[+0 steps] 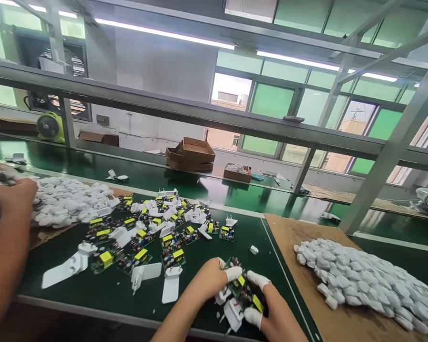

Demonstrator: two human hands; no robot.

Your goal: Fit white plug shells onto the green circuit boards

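Observation:
My left hand (212,282), with white finger covers, closes on a green circuit board (239,280) that carries a yellow transformer. Facing it, my right hand (273,304), also in finger covers, has its fingers bent around another board with a yellow part (257,303). Just below them a white plug housing (233,313) with two pins lies tilted against the boards. My fingers hide much of what they grip. Left of my hands spread several loose circuit boards (173,256), mixed with white plug housings (171,285).
A pile of white pieces (360,275) covers cardboard (281,237) on the right. Another white heap (71,202) lies left, beside a co-worker's hand (16,192). Behind stand brown boxes (192,154) and a small fan (50,127). A metal rail (185,111) crosses above the green bench.

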